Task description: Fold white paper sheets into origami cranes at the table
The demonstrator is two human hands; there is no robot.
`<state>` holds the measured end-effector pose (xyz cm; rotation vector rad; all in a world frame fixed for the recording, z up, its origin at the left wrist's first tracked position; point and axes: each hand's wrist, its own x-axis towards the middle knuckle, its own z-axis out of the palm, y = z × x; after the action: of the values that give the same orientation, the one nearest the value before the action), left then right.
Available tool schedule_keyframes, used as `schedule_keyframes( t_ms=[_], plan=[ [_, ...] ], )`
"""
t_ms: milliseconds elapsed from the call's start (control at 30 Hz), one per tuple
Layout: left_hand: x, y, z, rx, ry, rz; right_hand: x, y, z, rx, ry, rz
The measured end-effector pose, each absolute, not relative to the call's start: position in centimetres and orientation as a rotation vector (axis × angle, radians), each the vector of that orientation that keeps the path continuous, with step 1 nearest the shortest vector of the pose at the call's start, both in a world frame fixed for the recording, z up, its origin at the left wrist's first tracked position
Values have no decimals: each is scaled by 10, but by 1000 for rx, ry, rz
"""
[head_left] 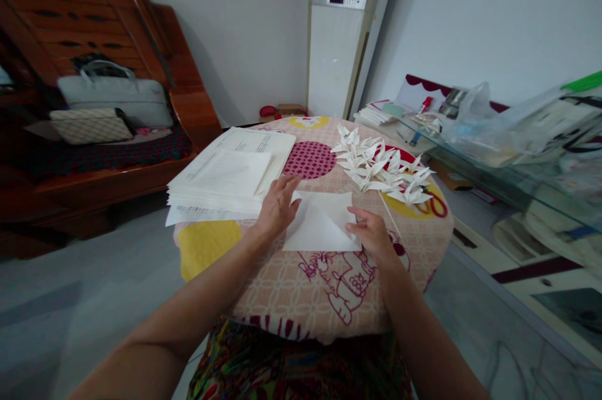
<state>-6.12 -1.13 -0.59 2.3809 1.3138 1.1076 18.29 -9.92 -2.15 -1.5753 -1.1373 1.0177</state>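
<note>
A white square of paper [320, 224] lies on the cloth-covered table in front of me, with faint creases across its middle. My left hand [279, 204] rests at its upper left edge, fingers stretched out and thumb apart. At the right edge of the paper is my right hand [371, 236], with its index finger and thumb apart over the sheet. Several folded white paper cranes [376, 162] are grouped at the far right of the table. To the left of my left hand is a stack of printed paper [211, 180], with smaller blank sheets [239, 168] on top.
Red-handled scissors [438, 205] lie beside the cranes, near the right edge of the round table [291, 287]. A glass-topped cabinet [508, 184] with plastic bags stands at the right. On the left is a wooden bench [188, 105] with bags on it.
</note>
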Motion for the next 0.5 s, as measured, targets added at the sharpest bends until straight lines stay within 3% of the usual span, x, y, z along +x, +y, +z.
schedule_keyframes(
  t_ms=[167, 300, 500],
  plan=[
    [-47, -23, -14, 2635, 685, 658, 183, -99, -21, -1604, -1220, 977],
    [-44, -25, -25, 2702, 674, 410, 190, -101, -27, -1581, -1326, 847],
    [-46, -23, -28, 2713, 665, 352, 203, -118, -28, -1412, -1613, 624]
  ],
)
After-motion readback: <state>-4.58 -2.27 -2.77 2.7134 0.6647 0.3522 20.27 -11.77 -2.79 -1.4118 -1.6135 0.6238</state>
